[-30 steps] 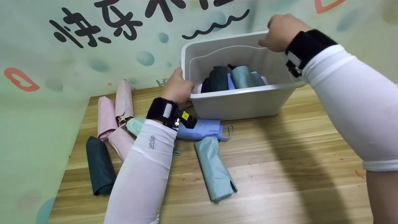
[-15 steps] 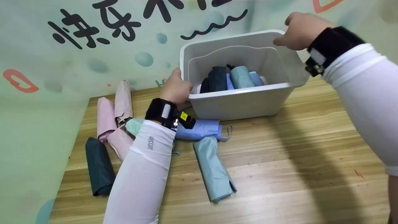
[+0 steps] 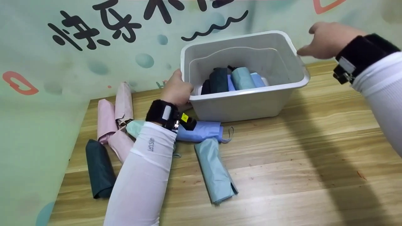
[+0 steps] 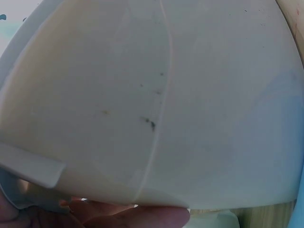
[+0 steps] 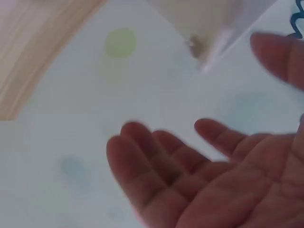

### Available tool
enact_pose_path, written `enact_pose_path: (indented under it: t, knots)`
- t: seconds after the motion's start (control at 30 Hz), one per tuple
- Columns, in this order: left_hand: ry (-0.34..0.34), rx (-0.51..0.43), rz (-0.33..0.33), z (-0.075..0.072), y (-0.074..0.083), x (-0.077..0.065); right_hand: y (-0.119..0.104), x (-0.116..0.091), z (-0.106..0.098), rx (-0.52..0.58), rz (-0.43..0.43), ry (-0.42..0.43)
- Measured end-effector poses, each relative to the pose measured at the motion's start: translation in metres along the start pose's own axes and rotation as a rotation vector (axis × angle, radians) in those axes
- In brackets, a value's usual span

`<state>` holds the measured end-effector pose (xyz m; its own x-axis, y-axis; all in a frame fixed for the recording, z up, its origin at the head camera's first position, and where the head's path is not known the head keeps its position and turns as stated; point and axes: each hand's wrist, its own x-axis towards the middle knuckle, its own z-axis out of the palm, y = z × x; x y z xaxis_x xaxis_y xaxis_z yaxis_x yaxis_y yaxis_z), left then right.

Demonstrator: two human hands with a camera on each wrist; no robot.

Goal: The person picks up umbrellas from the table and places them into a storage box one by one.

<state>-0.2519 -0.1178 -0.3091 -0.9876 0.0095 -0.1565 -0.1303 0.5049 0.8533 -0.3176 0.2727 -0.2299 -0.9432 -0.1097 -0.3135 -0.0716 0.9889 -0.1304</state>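
Note:
A light grey plastic bin (image 3: pixel 238 106) stands against the printed backdrop with several folded umbrellas inside, among them a teal one (image 3: pixel 243 78) and a dark one (image 3: pixel 219 80). My left hand (image 3: pixel 177 89) grips the bin's left rim. In the left wrist view the bin's wall (image 4: pixel 209 114) fills the picture, and fingers (image 4: pixel 142 217) show along its lower edge. Just right of the bin's right rim, my right hand (image 3: pixel 334 40) is held in the air with nothing in it. The right wrist view shows its palm and loosely bent, spread fingers (image 5: pixel 137 166).
Left of the bin lie pink umbrellas (image 3: pixel 106 121) and a dark green umbrella (image 3: pixel 100 169). A blue umbrella (image 3: pixel 201 131) and a teal-grey umbrella (image 3: pixel 215 171) lie in front on the wooden floor (image 3: pixel 282 175). A mint umbrella (image 3: pixel 135 128) is partly hidden by my left forearm.
My right hand has come off the bin's far right rim and moved right, clear of the bin. The left hand keeps its grip, and the bin has stayed in place.

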Motion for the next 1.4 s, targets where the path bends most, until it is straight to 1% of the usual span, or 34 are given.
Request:
enact_pose_path:
  t: [0.1,0.17,0.33,0.43,0.5,0.67,0.77,0.9,1.0,1.07,1.13,1.2,1.27,1.4]
  knots:
    - [0.001,0.011,0.009,0.000,0.000,0.001,0.005,0.003,0.010,0.002,-0.036,-0.044]
    - [0.004,0.028,0.018,-0.001,0.000,0.001,0.005,0.004,0.018,0.023,-0.062,-0.044]
    - [0.013,0.050,0.013,-0.001,0.001,0.002,0.002,0.009,0.040,0.169,-0.141,-0.021]
    - [0.017,0.046,0.002,-0.002,0.000,0.001,0.001,0.011,0.048,0.262,-0.173,-0.024]
    - [0.020,0.037,0.000,-0.002,0.000,0.000,0.000,0.013,0.052,0.319,-0.175,-0.027]
    - [0.023,0.010,-0.008,-0.002,-0.002,-0.001,-0.001,0.016,0.056,0.490,-0.165,-0.088]
    - [0.012,-0.019,-0.014,0.000,-0.001,-0.001,0.001,0.016,0.058,0.530,-0.155,-0.104]
    - [0.014,-0.012,0.002,0.000,0.000,0.000,0.005,0.015,0.058,0.569,-0.151,-0.103]
    - [0.026,0.001,-0.004,-0.002,-0.001,-0.003,0.006,0.016,0.059,0.619,-0.157,-0.120]
    - [0.028,0.011,-0.002,-0.005,-0.003,-0.008,0.007,0.017,0.059,0.650,-0.158,-0.134]
    - [0.026,0.060,-0.010,-0.010,-0.006,-0.017,0.007,0.018,0.060,0.678,-0.159,-0.143]
    - [0.030,0.125,0.000,-0.019,-0.011,-0.030,0.008,0.019,0.061,0.698,-0.164,-0.149]
    - [0.045,0.200,0.010,-0.032,-0.019,-0.044,0.009,0.020,0.061,0.699,-0.165,-0.144]
    - [0.097,0.317,-0.032,-0.063,-0.042,-0.075,0.014,0.021,0.064,0.697,-0.162,-0.146]
